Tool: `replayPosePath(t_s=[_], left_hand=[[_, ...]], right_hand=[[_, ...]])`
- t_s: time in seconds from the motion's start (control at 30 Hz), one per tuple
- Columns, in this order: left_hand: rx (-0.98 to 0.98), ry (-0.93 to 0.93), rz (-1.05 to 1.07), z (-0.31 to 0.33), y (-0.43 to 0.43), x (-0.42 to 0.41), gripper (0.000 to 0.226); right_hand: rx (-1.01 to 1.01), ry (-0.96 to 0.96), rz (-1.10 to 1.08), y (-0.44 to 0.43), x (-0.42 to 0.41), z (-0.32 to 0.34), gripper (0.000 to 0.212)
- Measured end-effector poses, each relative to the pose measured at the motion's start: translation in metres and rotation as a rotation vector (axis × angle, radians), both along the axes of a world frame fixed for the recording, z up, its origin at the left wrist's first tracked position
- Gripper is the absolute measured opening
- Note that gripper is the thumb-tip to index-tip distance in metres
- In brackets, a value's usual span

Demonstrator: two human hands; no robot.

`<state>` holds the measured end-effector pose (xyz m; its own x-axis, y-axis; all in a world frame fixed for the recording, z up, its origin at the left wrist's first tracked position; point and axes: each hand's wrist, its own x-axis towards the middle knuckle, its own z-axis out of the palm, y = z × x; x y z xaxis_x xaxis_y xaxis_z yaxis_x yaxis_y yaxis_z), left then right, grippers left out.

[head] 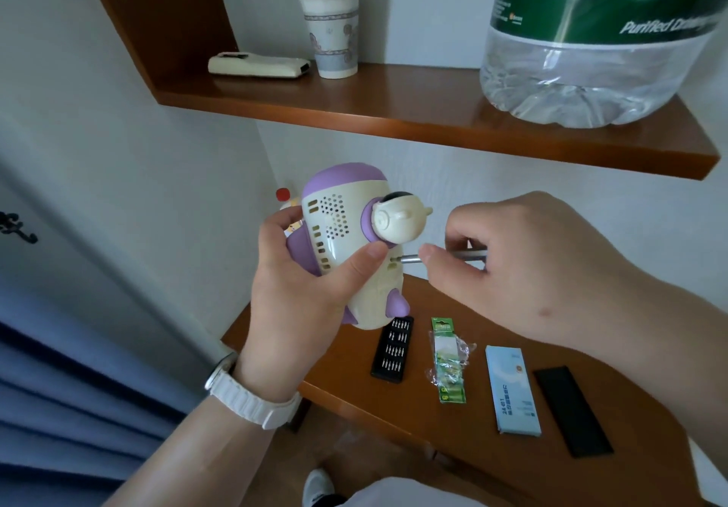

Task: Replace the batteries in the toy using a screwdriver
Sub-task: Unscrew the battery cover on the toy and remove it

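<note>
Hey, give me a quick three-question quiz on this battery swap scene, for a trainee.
1. True or false: the left hand holds the toy up off the table.
2. Fill in: the green battery pack lies on the table between the black bit tray and a light blue ____.
3. The screwdriver pinched by the right hand has its tip: A) in a hole in the toy's cream shell B) on the table C) in the bit tray.
Key: 1 true; 2 box; 3 A.
</note>
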<state>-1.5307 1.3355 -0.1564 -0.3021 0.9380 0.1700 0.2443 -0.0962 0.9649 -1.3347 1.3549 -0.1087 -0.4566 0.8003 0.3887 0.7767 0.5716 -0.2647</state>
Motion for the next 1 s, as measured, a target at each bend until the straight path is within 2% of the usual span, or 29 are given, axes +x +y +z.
replayPosePath(t_s=[0.1, 0.27, 0.53, 0.67, 0.87, 1.0], left_hand=[[-0.008, -0.003, -0.012, -0.0002, 0.0000, 0.0009, 0.085], [-0.022, -0.030, -0.019, -0.0028, 0.0000, 0.0021, 0.086], [-0.047, -0.037, 0.003, -0.0067, -0.0020, -0.0011, 0.089], [-0.052, -0.056, 0.011, -0.0073, -0.0033, -0.0024, 0.087], [-0.063, -0.081, 0.013, -0.0077, -0.0014, -0.0018, 0.084], [-0.069, -0.081, 0.005, -0.0101, 0.0007, 0.0011, 0.084]], right_hand=[[0.025, -0.014, -0.021, -0.0021, 0.0000, -0.0018, 0.053], [-0.002, -0.014, -0.030, -0.0033, 0.0045, -0.0064, 0.052], [-0.077, 0.090, 0.025, -0.0034, 0.0067, -0.0026, 0.033], [-0.045, 0.058, 0.030, -0.0035, 0.0042, -0.0037, 0.029], [0.054, -0.027, -0.022, -0.0024, 0.0021, -0.0055, 0.053], [0.064, -0.043, -0.026, -0.0005, 0.0040, -0.0056, 0.052]])
